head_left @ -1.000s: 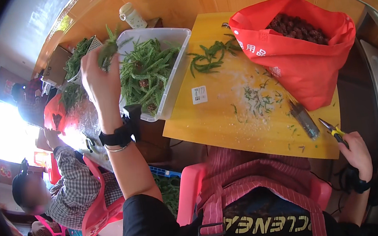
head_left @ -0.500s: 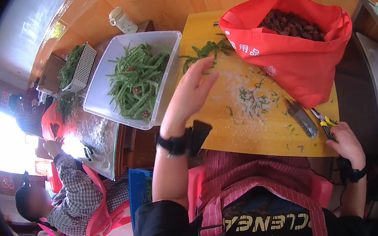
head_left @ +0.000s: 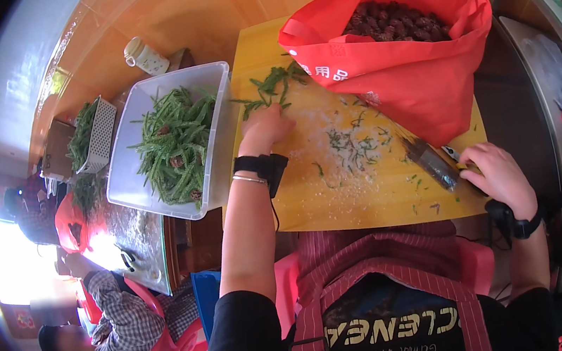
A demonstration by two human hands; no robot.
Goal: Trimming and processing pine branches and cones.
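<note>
My left hand [head_left: 268,129] is low over the far left of the yellow board [head_left: 298,194], touching loose green artificial pine sprigs [head_left: 275,80]. Its fingers point down and away, mostly hidden behind the back of the hand, so their grip does not show. At the board's right edge, the fingers of my right hand [head_left: 500,171] are closed around the yellow-and-black handles of a pair of pliers [head_left: 465,164]. Beside the pliers lies a bundle of dark thin stems or wires [head_left: 432,164] in a clear wrapper. Green clippings [head_left: 355,148] and white specks litter the middle of the board.
A red bag [head_left: 396,82] full of brown pine cones [head_left: 399,23] stands at the far right of the board. Left of the board is a clear plastic bin [head_left: 127,185] of green sprigs with cones. A co-worker in a checked shirt [head_left: 126,323] sits at the left.
My left hand has come down from above the board onto the sprigs. My right hand has closed further round the pliers' handles. The view has shifted, moving the board and bag leftward.
</note>
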